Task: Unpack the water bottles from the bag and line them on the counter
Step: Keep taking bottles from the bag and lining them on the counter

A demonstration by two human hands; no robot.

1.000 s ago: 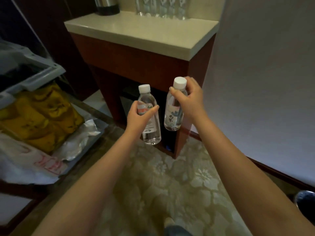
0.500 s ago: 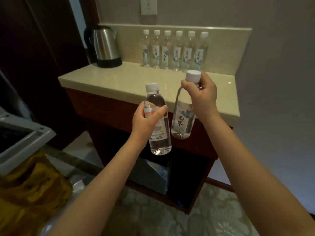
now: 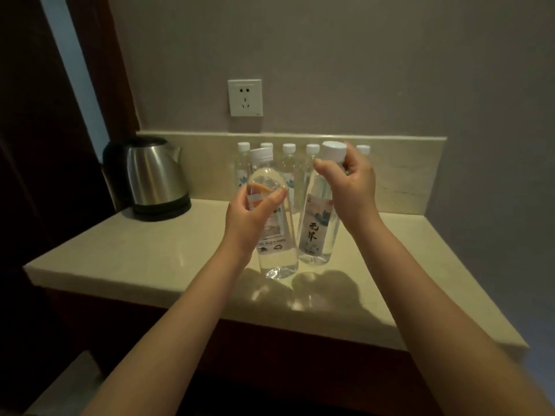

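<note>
Over the last second both bottles have risen from low in front of the cabinet to a spot above the desk (image 3: 144, 250), and the bag they came from has dropped out of view. The left hand (image 3: 250, 219) is wrapped round the upper body of the left bottle (image 3: 277, 256), thumb across the front, and the bottle tilts slightly with its cap leaning away. The right hand (image 3: 353, 187) pinches the right bottle (image 3: 315, 235) at the neck, just under its white cap, so that it hangs close to upright. The two bottles are just beside each other near the front half of the desk, and their bases seem to float slightly above the surface, with shadows and bright glints beneath (whether either base already touches is hard to tell). Behind them a row of bottles (image 3: 289, 150) stands against the low backsplash, to the right of the kettle (image 3: 153, 178). The carry from the bag looks finished for this pair, so what likely remains is to reach further back and set them down upright in line with that row, taking care not to knock the ones already standing.
</note>
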